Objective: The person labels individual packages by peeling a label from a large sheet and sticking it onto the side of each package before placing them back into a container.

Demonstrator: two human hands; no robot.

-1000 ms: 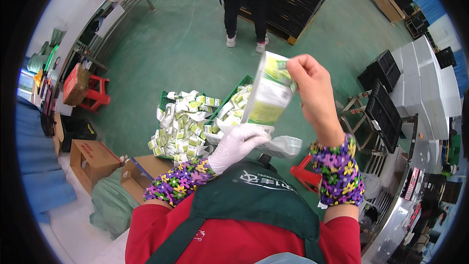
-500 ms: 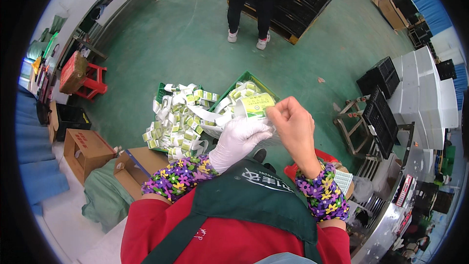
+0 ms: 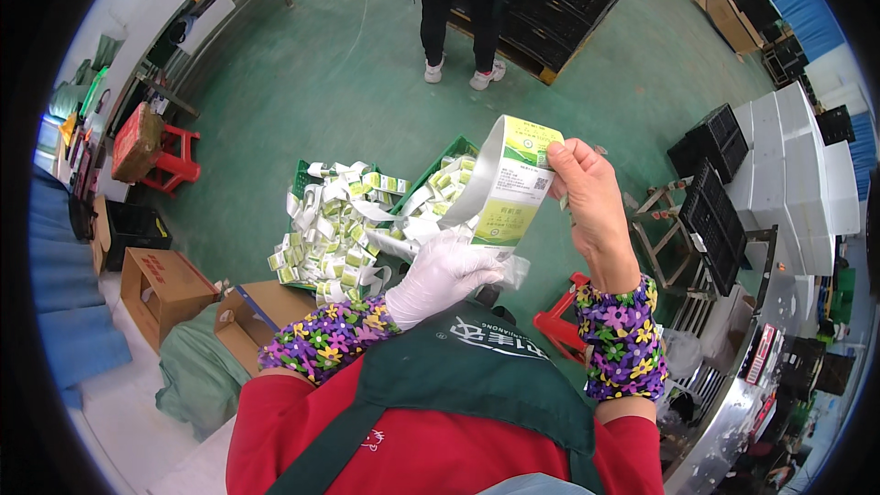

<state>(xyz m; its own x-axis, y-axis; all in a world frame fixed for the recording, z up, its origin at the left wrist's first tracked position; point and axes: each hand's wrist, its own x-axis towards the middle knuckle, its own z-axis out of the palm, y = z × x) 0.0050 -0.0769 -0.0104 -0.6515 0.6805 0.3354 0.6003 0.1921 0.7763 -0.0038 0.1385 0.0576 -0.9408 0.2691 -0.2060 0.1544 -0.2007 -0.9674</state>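
printed strip drawn out taut-looking between two hands, centre of frame.
the bare right hand [image 3: 594,197], pinching the upper end, has risen up and right; the gloved left hand [image 3: 446,277] closes on the lower end. more of the green-and-white strip [image 3: 519,181] now shows, right of the folded pieces [image 3: 344,229] heaped at centre-left.

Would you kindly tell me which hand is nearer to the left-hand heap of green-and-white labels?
The left: the gloved left hand is just right of the heap, whereas the bare right hand is farther right, pinching a label strip.
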